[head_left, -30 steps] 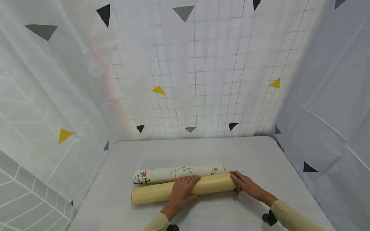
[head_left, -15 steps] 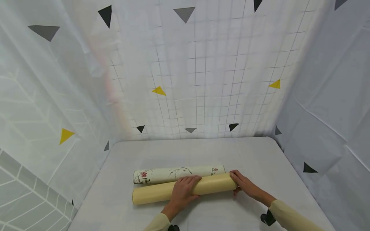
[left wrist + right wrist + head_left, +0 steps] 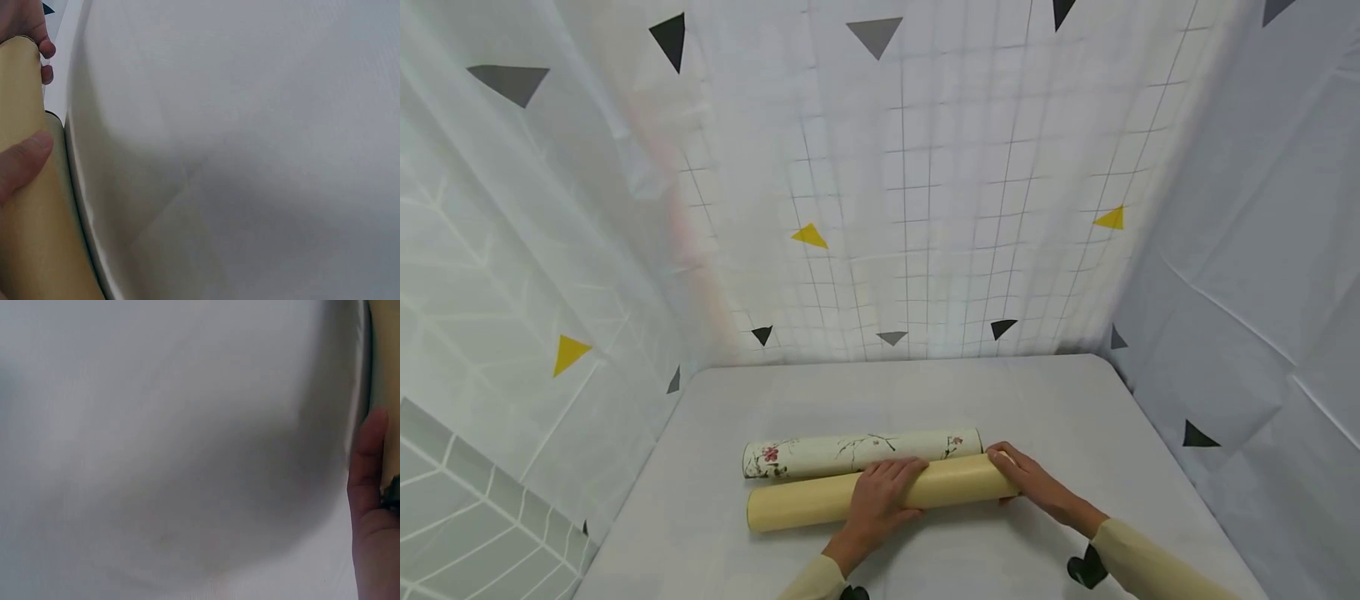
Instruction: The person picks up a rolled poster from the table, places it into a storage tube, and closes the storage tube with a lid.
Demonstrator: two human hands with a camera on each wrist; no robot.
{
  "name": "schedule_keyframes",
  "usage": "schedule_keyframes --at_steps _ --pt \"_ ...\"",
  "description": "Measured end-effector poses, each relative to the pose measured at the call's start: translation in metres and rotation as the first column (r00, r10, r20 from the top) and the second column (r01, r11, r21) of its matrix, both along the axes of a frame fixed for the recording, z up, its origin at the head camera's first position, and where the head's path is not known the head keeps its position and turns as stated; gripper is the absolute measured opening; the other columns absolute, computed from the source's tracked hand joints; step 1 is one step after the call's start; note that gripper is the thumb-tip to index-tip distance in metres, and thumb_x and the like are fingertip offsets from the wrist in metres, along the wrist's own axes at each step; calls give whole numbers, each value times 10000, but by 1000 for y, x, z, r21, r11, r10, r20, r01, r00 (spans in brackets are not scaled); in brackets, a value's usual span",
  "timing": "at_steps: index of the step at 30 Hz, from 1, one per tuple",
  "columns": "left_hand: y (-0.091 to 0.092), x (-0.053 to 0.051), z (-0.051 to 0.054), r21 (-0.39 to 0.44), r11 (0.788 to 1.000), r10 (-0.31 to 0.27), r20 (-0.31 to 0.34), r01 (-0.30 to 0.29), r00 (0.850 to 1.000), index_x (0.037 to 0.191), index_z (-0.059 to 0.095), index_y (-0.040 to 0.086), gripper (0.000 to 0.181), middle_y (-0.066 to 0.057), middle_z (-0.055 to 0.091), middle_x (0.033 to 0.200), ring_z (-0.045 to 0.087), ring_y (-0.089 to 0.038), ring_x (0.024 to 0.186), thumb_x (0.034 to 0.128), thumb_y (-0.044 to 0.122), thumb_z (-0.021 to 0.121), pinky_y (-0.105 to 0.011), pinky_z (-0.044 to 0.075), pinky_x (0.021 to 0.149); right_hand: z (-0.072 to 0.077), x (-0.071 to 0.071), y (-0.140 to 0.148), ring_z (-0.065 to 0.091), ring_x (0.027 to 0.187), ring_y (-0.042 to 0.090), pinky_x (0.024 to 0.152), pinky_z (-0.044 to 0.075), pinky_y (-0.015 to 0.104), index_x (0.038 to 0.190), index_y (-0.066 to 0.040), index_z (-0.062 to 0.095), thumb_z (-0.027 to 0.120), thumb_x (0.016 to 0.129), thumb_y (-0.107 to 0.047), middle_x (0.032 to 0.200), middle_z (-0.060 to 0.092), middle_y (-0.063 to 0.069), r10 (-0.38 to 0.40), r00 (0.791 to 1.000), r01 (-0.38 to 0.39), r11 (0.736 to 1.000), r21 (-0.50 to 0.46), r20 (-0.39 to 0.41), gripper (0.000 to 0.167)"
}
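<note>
A plain yellow wallpaper roll (image 3: 805, 504) lies across the table at a slight slant, its right end farther back. My left hand (image 3: 882, 500) grips it around the middle, fingers over the top and thumb on the near side. At the roll's right end my right hand (image 3: 1030, 483) holds on, with some fingers hidden behind or under it. Just behind lies a white wallpaper roll (image 3: 842, 454) printed with red blossoms and dark branches. In the right wrist view, the right hand (image 3: 372, 500) runs along the yellow roll (image 3: 390, 387), and a dark green patch shows at its end.
Both rolls lie on a white-covered table (image 3: 715, 417) with rounded far corners. A white curtain (image 3: 955, 208) with grid lines and triangles hangs behind it, and similar sheets hang at both sides.
The yellow roll has shifted slightly to the right, with my left hand on it. My right hand has closed in around the roll's end, and its lower fingers show less. The blossom roll stays put.
</note>
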State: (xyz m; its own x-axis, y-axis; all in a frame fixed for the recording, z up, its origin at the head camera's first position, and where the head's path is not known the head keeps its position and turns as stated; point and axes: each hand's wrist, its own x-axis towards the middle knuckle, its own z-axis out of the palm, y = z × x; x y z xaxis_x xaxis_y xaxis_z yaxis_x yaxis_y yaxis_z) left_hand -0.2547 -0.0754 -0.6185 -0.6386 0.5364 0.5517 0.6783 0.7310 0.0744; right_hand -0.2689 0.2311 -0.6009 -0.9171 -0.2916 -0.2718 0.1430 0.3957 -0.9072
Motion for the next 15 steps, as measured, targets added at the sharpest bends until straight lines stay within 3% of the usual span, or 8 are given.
schedule_keyframes --at_steps 6,15 --pt "0 0 -1 11 1000 2 11 -2 1000 1380 599 258 890 124 685 1329 669 -99 1182 600 476 968 -329 541 996 1 3 -7 572 1036 238 830 572 384 1431 -58 425 416 1082 -509 1285 533 174 -61 995 68 994 -83 80 570" --pt "-1 1 -1 1 1000 0 20 0 1000 1374 601 260 874 120 687 1333 668 -94 1189 610 480 963 -326 534 1012 0 9 -16 533 964 234 746 490 332 1381 -80 456 469 1065 -486 1176 528 129 -168 980 176 982 -69 108 514"
